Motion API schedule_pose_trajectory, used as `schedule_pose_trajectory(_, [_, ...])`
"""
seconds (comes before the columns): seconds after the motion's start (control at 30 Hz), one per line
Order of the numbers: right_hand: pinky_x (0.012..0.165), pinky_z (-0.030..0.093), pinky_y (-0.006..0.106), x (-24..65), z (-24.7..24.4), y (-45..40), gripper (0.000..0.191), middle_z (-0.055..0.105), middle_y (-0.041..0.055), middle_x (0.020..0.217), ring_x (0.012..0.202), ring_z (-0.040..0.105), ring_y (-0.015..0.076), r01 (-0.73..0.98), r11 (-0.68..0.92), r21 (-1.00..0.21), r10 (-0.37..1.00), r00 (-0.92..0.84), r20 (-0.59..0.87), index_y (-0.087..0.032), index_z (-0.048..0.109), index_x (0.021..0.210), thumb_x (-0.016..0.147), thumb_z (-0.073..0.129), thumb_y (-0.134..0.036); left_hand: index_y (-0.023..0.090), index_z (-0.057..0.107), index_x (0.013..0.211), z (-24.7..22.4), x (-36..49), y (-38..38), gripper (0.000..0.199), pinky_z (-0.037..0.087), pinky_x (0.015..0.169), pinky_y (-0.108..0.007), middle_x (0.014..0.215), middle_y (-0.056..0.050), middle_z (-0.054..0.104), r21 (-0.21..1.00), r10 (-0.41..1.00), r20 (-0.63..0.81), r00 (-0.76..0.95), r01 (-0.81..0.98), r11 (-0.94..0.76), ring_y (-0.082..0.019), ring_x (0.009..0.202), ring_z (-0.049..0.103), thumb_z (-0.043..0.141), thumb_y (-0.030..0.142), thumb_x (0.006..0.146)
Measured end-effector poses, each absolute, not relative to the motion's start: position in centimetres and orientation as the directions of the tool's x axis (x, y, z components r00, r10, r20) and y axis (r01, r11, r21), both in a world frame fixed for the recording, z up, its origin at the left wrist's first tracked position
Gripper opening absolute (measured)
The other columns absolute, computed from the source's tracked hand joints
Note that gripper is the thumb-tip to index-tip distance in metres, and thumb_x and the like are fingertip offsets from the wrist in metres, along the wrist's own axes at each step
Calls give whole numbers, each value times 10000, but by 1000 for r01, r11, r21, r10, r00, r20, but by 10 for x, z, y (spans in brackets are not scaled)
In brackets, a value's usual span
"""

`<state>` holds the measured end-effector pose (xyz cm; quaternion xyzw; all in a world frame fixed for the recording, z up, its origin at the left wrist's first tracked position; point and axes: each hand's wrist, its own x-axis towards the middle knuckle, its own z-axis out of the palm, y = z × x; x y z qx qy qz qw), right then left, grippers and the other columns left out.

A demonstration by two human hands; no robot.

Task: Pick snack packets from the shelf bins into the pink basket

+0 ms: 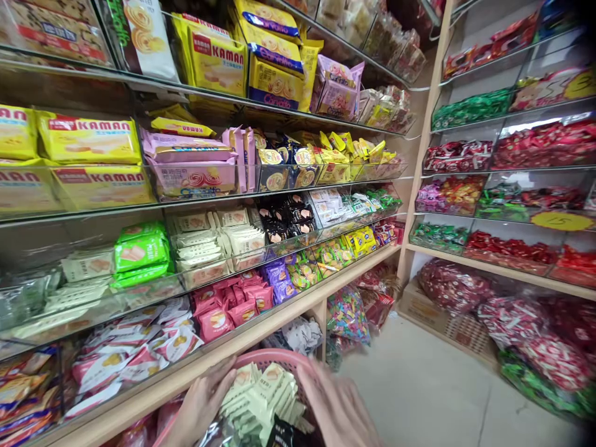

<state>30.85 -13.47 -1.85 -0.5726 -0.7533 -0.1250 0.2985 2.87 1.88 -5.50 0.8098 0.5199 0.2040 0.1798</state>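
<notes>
Both your hands (207, 394) (338, 400), fingers outstretched, flank a perforated pink basket (272, 355) of flat cream packets (267, 394), wood-edged shelves (288, 312) left.

Between my fingers (226, 376) is a pink perforated plastic basket (274, 356), heaped with pale cream wafer packets (266, 397), a black packet (289, 433) toward me.

Left hand (205, 396) slanting inward; right hand (334, 400) opposite, outstretched, blurred, both bare, apart
</notes>
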Motion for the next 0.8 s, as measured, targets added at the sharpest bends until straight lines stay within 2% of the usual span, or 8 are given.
schedule_pose_trajectory(0.03, [920, 492, 544, 321, -1, -130, 936, 380, 109, 1482, 1239, 510, 382, 917, 374, -141, 789, -234, 568, -294, 6, 1523, 819, 506, -655, 134, 556, 1328, -55, 29, 20, 700, 270, 1167, -373, 1401, -65, 497, 509, 918, 132, 374, 769, -386, -244, 1355, 392, 298, 631, 907])
schedule_pose_trajectory(0.13, [1006, 412, 569, 351, 42, -111, 849, 317, 126, 1526, 1336, 401, 354, 923, 338, -185, 803, -180, 568, -285, -5, 1529, 883, 439, -609, 117, 548, 1334, -55, 31, 20, 729, 262, 1172, -365, 1410, -67, 486, 521, 922, 115, 369, 768, -372, -246, 1361, 382, 297, 645, 898])
schedule_pose_trajectory(0.27, [1057, 350, 544, 377, 79, -67, 718, 356, 135, 1506, 1358, 361, 312, 941, 274, -200, 769, -90, 633, -240, 163, 1522, 926, 384, -573, 95, 551, 1329, -50, 33, 19, 752, 235, 1183, -367, 1410, -73, 487, 563, 929, 84, 360, 752, -342, -260, 1371, 366, 302, 654, 892])
schedule_pose_trajectory(0.37, [1053, 347, 509, 397, 108, -20, 649, 427, 153, 1445, 1311, 405, 305, 950, 289, -118, 692, -122, 712, -186, 296, 1472, 933, 405, -532, 104, 555, 1326, -48, 34, 19, 730, 211, 1191, -379, 1402, -58, 499, 616, 928, 63, 366, 718, -325, -264, 1375, 360, 308, 642, 899])
schedule_pose_trajectory(0.5, [994, 398, 459, 426, 159, 54, 489, 527, 151, 1325, 1205, 481, 292, 944, 328, 40, 588, -238, 773, -149, 405, 1390, 944, 440, -347, 123, 567, 1318, -56, 30, 22, 697, 207, 1192, -397, 1396, -49, 507, 645, 936, 66, 347, 701, -306, -271, 1370, 368, 319, 627, 906])
schedule_pose_trajectory(0.6, [964, 407, 418, 439, 198, 103, 384, 570, 142, 1257, 1157, 495, 277, 943, 312, 114, 588, -285, 757, -126, 482, 1306, 935, 420, -204, 155, 595, 1292, -67, 26, 26, 619, 237, 1176, -433, 1376, -41, 531, 663, 939, 112, 327, 679, -315, -284, 1351, 397, 390, 590, 902])
schedule_pose_trajectory(0.7, [918, 413, 394, 436, 224, 136, 349, 596, 134, 1206, 1095, 509, 273, 955, 234, 182, 612, -290, 736, -126, 512, 1263, 935, 400, -169, 198, 662, 1206, -73, 23, 27, 512, 311, 1128, -472, 1284, -32, 612, 678, 935, 208, 286, 647, -349, -301, 1270, 497, 498, 548, 870])
schedule_pose_trajectory(0.8, [871, 414, 379, 424, 236, 155, 367, 603, 126, 1195, 1079, 502, 269, 947, 152, 283, 657, -311, 687, -137, 517, 1261, 939, 343, -127, 212, 687, 1163, -78, 21, 27, 455, 375, 1082, -464, 1237, -30, 643, 634, 918, 284, 276, 664, -396, -298, 1220, 546, 542, 514, 855])
